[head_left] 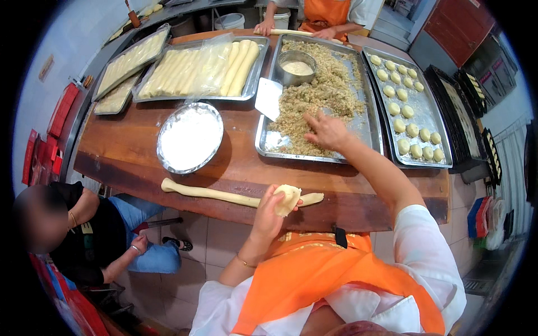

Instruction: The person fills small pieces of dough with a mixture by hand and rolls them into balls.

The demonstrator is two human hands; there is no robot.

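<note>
A flattened round of pale dough (287, 200) rests in my left hand (271, 210), its fingers curled round it above the table's near edge. Beneath it lies a long dough rope (216, 192), with a shorter cut end to the right. My right hand (328, 131) reaches into the crumbly brown filling (314, 95) in a large metal tray (322, 158); its fingers look spread, with the tips touching the filling. In that tray also stand a round metal bowl (296, 67) of pale powder and a white scraper card (269, 98).
A bowl of white flour (190, 138) sits on the wooden table (123, 145). Behind it, trays hold thick dough rolls (241, 67) under plastic. On the right, a tray (434, 106) carries several dough balls. One person sits at left; another's hands (265, 26) roll dough opposite.
</note>
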